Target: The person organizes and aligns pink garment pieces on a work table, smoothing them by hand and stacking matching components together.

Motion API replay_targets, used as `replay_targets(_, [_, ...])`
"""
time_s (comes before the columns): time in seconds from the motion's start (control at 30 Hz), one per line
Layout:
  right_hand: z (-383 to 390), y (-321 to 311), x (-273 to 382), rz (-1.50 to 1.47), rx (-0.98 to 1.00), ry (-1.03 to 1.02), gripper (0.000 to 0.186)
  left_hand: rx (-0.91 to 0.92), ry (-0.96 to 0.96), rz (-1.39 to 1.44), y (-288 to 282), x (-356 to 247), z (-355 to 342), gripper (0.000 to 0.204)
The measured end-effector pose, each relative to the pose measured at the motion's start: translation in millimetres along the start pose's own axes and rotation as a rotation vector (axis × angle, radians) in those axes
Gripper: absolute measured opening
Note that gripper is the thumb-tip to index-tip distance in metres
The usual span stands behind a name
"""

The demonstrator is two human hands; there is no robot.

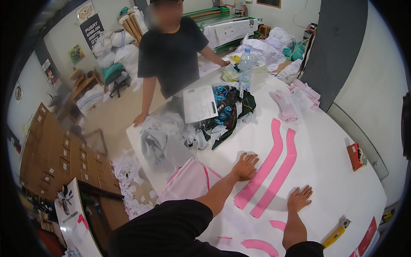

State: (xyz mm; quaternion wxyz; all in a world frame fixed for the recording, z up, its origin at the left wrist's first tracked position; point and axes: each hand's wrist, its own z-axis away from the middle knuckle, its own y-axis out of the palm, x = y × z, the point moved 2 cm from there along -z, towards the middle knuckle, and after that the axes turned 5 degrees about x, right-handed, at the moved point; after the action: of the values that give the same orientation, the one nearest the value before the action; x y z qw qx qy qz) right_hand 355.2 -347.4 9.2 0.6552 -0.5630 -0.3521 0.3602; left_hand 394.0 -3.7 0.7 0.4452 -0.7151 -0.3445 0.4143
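Two long pink fabric strips [266, 171] lie side by side on the white table [338, 188], each bending at its far end. My left hand [245, 167] rests with its fingers out at the left edge of the left strip. To the right of the strips, my right hand [300, 198] lies flat on the tabletop with fingers spread, holding nothing. Near my right forearm are a short pink piece [278, 225] and a curved pink piece [260, 246]. A folded light pink cloth [186, 182] sits left of my left forearm.
Across the table a person in a black shirt [171, 55] leans both hands on its edge. Grey fabric [165, 139], a dark patterned cloth heap [227, 113] and a plastic bottle [245, 68] stand between us. A yellow-handled cutter [335, 236] and a red box [355, 157] lie right.
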Motion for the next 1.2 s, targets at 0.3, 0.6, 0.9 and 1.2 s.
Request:
replay_targets(0.3, [-5.0, 6.7, -4.4, -0.014, -0.022, -0.024, 0.070, -0.053, -0.043, -0.066, 3.5, 0.7, 2.1, 0.054])
replay_targets(0.6, [-6.7, 12.2, -7.8, -0.017, -0.036, -0.044, 0.071, -0.043, -0.049, -0.042, 0.6, -2.4, 1.1, 0.060])
replay_targets(0.9, [-8.2, 11.6, -11.4, -0.044, -0.023, -0.041, 0.073, 0.006, -0.115, -0.130, 7.3, -1.3, 0.1, 0.066])
replay_targets(1.2, [-6.4, 7.8, -10.2, -0.125, -0.022, -0.057, 0.074, -0.021, -0.187, -0.190, 13.2, 3.1, 1.6, 0.073])
